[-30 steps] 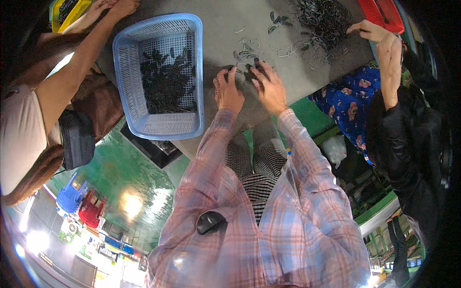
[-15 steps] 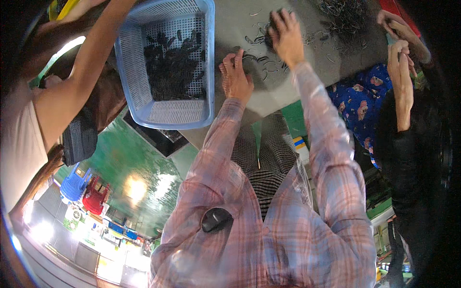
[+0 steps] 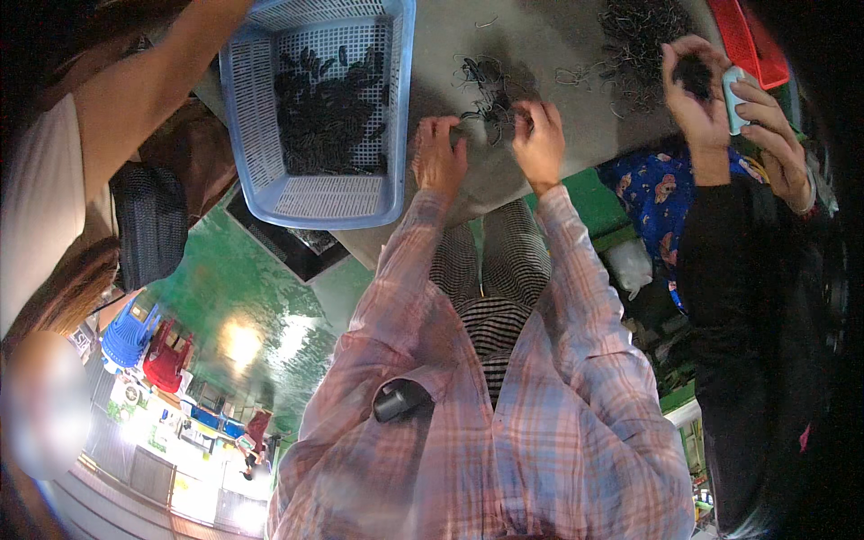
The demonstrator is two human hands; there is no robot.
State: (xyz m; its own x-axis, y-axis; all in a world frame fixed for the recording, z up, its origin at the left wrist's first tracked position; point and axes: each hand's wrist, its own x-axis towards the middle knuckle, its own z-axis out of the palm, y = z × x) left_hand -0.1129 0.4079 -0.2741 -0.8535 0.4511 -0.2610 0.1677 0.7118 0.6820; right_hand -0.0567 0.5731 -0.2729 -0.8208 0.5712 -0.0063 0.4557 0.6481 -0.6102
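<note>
A small heap of thin, curved black pieces [image 3: 489,101] lies on the grey tabletop between my two hands. My left hand [image 3: 439,160] rests at the heap's left side, palm toward the table, fingers loosely bent and thumb apart, with nothing seen in it. At the heap's right edge is my right hand [image 3: 540,148], its fingers bent in toward the thumb; what lies between the tips is too small to name. Left of my left hand stands a blue plastic basket [image 3: 402,135] with many short black pieces [image 3: 328,117] in it.
A larger tangle of thin black pieces [image 3: 643,40] spreads at the far right, near a red tray [image 3: 751,45]. On the right, a co-worker's hands [image 3: 706,117] hold a light-blue object [image 3: 735,101]. Another person's arm [image 3: 148,99] reaches past the basket on the left.
My right hand has come back toward me from the far side of the heap. The loose pieces are gathered closer together. The co-worker's hands at right have moved apart.
</note>
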